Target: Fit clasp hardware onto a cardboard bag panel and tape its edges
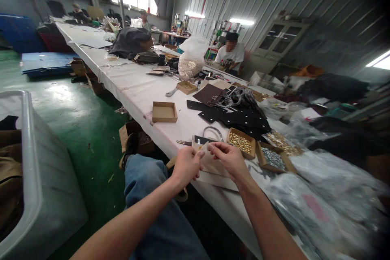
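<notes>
My left hand (187, 164) is closed, its thumb and finger pinching a small pale beige piece (204, 146) near the table's front edge. My right hand (229, 157) is pinched at that piece's right side, fingertips close to the left thumb; whether it grips the piece is hard to see. Beneath both hands lies a flat beige panel (215, 165). Just beyond them is a dark strip (199, 140) with a small white label, and a metal buckle end (183, 142) sticks out to its left. A clear ring-shaped coil (213, 129) lies behind.
Cardboard boxes of gold (240, 142) and silver (273, 158) small metal parts stand to the right. An open cardboard box (164, 112), black studded pieces (231, 120) and a brown panel (209, 94) lie farther back. Plastic bags (307, 207) cover the right; a grey bin (51, 195) stands left.
</notes>
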Demonstrator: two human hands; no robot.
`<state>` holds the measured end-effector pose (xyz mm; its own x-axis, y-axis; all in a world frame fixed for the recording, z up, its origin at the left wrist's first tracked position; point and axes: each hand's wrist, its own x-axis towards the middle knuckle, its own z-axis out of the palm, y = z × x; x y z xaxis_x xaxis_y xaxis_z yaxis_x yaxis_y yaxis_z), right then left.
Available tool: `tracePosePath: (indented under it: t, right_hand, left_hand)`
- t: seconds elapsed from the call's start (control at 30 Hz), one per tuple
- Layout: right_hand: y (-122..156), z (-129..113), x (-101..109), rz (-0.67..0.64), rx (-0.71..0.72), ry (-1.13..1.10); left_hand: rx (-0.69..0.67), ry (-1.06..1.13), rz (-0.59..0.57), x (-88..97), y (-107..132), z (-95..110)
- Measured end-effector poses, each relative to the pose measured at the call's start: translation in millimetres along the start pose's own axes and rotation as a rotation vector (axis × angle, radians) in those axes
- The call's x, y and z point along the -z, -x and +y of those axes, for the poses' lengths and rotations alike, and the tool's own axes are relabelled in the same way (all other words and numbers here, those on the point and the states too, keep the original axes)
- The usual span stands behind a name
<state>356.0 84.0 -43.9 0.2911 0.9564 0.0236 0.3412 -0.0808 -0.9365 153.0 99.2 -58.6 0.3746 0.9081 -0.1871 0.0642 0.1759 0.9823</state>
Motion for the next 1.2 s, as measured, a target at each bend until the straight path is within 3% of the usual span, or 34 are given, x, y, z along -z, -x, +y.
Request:
tracePosePath:
  t: [0.17,0.37,0.57,0.83,1.03,1.2]
  right_hand:
    - [-12.2,-5.5,-10.1,0.044,0.193,0.419]
    - [-45.0,-4.2,-24.1,0.043,0.332,0.579]
    - [-64.0,11.8,-25.4,0.024,0.310,0.638]
    - [-69.8,11.7,-29.2,0.027,0.271,0.660]
    - [-75.0,17.2,-28.4,0.028,0.047,0.374]
    - [-76.9,22.5,-27.8,-0.029,0.051,0.310]
  left_hand:
    - [0.074,0.020,0.001,-6.3,-3.1,-7.9]
    - [0.171,0.038,-0.070,-17.8,-17.0,-8.6]
    - [0.200,0.047,-0.088,-18.8,-21.1,-10.5]
    - [0.271,0.099,-0.107,-23.7,-26.2,-12.1]
    - [0.275,0.107,-0.114,-18.8,-22.3,-6.7]
    - [0.285,0.127,-0.119,-17.5,-21.0,-4.3]
